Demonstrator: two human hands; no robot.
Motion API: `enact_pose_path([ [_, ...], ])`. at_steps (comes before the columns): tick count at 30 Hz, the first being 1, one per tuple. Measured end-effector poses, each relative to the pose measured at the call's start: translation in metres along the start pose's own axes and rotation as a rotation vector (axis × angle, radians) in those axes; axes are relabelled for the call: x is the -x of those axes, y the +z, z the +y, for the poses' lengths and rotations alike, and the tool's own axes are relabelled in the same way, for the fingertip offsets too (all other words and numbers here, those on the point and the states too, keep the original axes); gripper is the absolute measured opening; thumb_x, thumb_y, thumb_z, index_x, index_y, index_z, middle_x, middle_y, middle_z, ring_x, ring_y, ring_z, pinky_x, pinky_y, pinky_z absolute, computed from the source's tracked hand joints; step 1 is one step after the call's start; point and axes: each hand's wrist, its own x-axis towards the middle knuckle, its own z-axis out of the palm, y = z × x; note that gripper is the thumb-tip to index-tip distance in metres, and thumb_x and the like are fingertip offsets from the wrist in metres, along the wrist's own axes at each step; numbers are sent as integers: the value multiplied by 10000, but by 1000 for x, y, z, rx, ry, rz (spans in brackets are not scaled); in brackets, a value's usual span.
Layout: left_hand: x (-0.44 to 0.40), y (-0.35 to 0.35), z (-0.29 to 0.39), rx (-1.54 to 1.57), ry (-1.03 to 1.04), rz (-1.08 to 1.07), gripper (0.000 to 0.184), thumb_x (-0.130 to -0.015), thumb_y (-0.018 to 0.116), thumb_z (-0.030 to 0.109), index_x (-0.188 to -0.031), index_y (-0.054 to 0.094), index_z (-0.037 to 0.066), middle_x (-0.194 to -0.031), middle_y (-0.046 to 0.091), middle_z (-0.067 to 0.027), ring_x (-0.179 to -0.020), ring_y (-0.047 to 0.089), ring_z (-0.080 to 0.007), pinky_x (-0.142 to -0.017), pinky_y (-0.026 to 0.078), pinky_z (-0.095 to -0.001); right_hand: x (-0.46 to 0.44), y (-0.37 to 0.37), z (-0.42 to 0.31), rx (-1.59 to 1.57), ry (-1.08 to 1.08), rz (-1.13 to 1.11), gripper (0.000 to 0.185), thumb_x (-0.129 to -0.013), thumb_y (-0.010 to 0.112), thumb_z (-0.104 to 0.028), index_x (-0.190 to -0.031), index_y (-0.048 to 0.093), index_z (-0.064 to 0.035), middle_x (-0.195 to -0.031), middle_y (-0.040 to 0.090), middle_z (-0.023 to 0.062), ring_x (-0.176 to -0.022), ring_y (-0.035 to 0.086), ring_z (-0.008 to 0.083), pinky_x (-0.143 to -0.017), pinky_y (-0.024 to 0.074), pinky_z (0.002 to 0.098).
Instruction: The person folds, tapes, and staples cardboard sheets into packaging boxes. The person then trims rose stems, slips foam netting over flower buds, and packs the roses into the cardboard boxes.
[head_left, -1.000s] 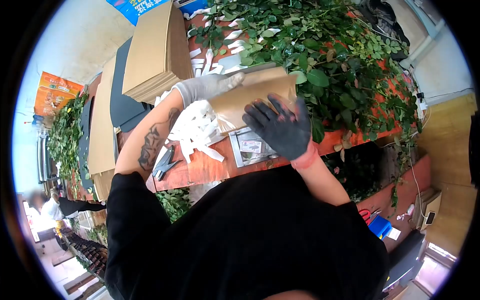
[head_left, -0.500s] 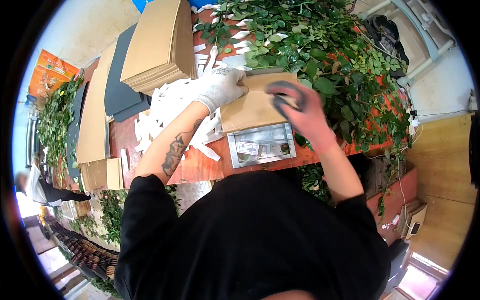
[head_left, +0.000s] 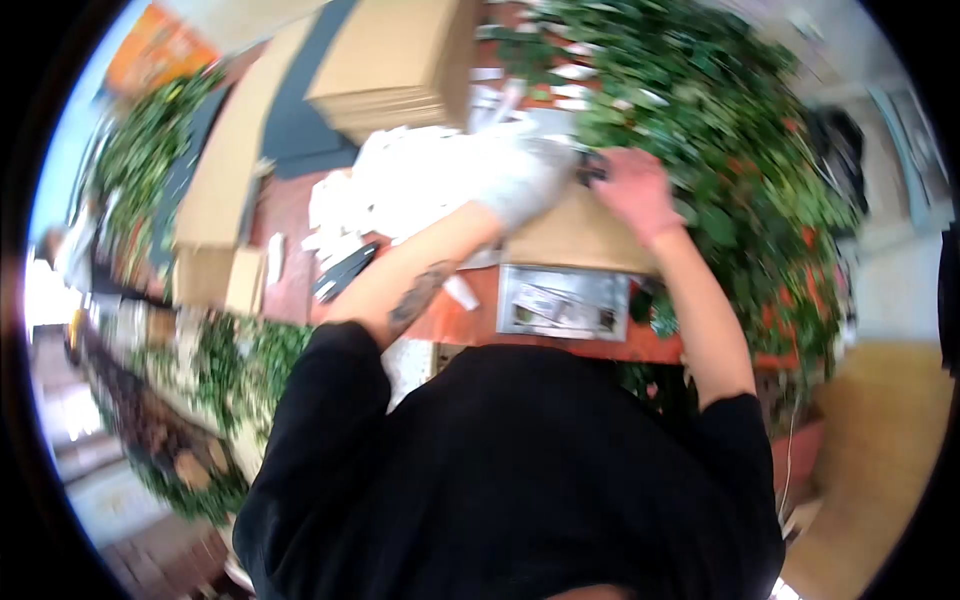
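"Two gloved hands at the brown sheet (head_left: pixel 580 235). Coverings?"

"Left hand (head_left: pixel 525 185): pale grey-white fabric, at the sheet's far left corner. Right hand (head_left: pixel 640 190): pink, dark at the fingers, at the far right part."

"Grip?"

"Right fingers look curled. Motion blur; cannot tell whether either hand pinches the sheet or merely rests on it."

"Sheet's position?"

"Flat, smooth, roughly rectangular, close to the near edge of the table (head_left: pixel 435 322), just behind a shallow rectangular metal frame (head_left: pixel 504 305) set along that edge."

"Other materials?"

"White strips (head_left: pixel 400 180), thin, loosely heaped left of the sheet. Black handheld tool (head_left: pixel 345 272) toward the near left corner. Beyond the strips, a squared cardboard stack (head_left: pixel 395 70), layered edges visible; dark flat sheets (head_left: pixel 310 110) beside it. Leafy stems (head_left: pixel 720 150) spread over the right side to the right edge."

"Surface and room?"

"Tabletop red-orange. Pale walls, orange poster (head_left: pixel 160 50) at upper left, tan panel (head_left: pixel 890 420) at right. Another person (head_left: pixel 75 260) at far left, blurred."
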Motion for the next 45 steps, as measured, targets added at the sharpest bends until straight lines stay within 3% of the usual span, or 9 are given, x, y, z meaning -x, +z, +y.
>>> enact_pose_path([
  [1,1,-9,1,-13,-5,99,137,-755,550,187,-680,618,95,-631,601,-119,-673,599,-255,-652,449,-398,1,29,12,26,-125,311,294,-732,627,-274,-958,634,-85,-889,645,119,-850,611,292,-762,480,398],
  [2,1,-10,4,-7,-21,157,134,-738,564,194,-700,636,88,-640,610,-116,-669,598,-269,-644,447,-413,-10,-2,-9,-13,108,-100,313,-720,642,-268,-982,622,-98,-909,645,100,-872,613,279,-796,475,383],
  [4,0,-41,11,95,-108,-58,155,-724,577,175,-780,676,70,-738,655,-130,-742,646,-274,-663,480,-416,11,18,-6,265,-330,526,333,-716,650,-265,-1018,606,-133,-921,636,107,-905,611,258,-868,452,340],
  [14,140,-30,-66,231,-509,516,292,-668,541,-6,-943,618,53,-799,607,-124,-803,600,-293,-726,469,-397,-20,3,-53,103,91,-116,377,-832,545,-403,-882,642,-43,-846,643,180,-842,613,349,-768,489,426],
  [19,260,-22,-60,-145,-958,-179,430,-664,644,169,-1076,555,82,-1081,555,-168,-1028,519,-346,-865,399,-450,-23,1,-59,80,169,-165,411,-844,518,-428,-868,645,-37,-910,648,182,-889,617,345,-792,486,426],
  [30,327,-37,-74,-101,-500,-464,467,-667,629,151,-1122,591,252,-1389,361,-155,-1334,237,-386,-1067,251,-477,-21,11,-49,72,138,-172,455,-838,509,-473,-943,637,-49,-953,648,159,-933,608,319,-829,472,411],
  [34,329,-18,-64,23,-929,54,895,-654,683,405,-1369,318,10,-1388,303,-308,-1291,275,-466,-1068,253,-486,-26,39,-27,131,-124,31,431,-800,545,-462,-1055,602,-120,-957,636,116,-922,605,259,-785,468,370],
  [39,321,-24,-42,-144,-1410,-242,1088,-559,750,469,-1409,232,28,-1179,493,-271,-1023,549,-398,-852,477,-434,-4,25,-44,236,-97,418,248,-782,623,-328,-925,595,-128,-820,619,86,-835,603,244,-768,460,376],
  [45,368,-24,-92,807,-1606,14,373,-641,643,239,-926,577,7,-837,608,-133,-754,603,-219,-660,496,-320,-8,40,-34,-83,5,68,372,-788,605,-371,-1070,527,-140,-1002,581,55,-1016,535,196,-902,366,356],
])
